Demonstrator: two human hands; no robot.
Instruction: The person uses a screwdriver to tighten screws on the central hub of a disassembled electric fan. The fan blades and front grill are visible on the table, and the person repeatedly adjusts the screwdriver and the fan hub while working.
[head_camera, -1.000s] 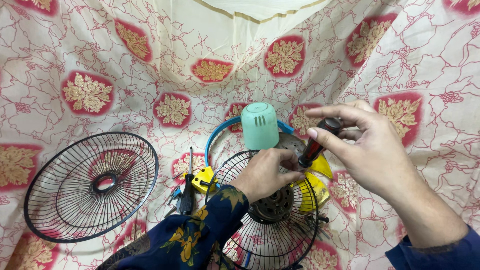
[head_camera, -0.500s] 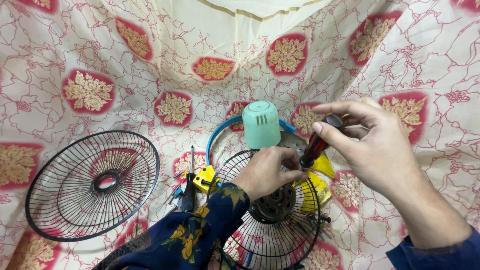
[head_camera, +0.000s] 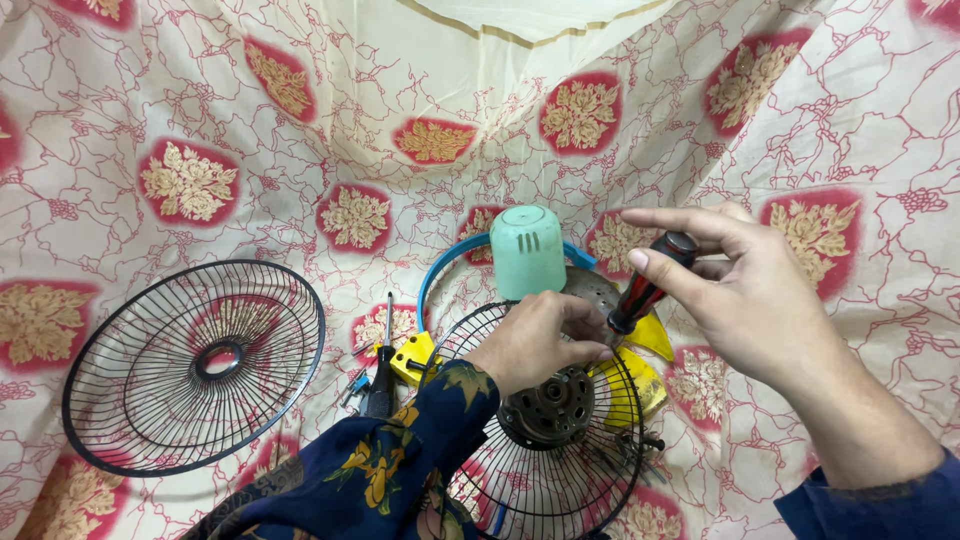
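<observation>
Fan motor (head_camera: 550, 405) sits on rear wire grille (head_camera: 560, 440), centre-bottom, on floral cloth (head_camera: 150, 120). My left hand (head_camera: 535, 340) pinches something small at the motor top. My right hand (head_camera: 745, 300) grips red-black screwdriver (head_camera: 650, 282), tip angled down at it. Front grille (head_camera: 195, 365) lies well left, green cap (head_camera: 527, 250) just behind

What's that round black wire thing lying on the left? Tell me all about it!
The fan grille is a round guard of thin black wire: many spokes run from a small centre ring out to a thick outer rim, crossed by a few wire circles. It looks like metal. It lies loose and slightly tilted on the flowered cloth, left of both hands. Nothing but the cloth touches it.
</observation>
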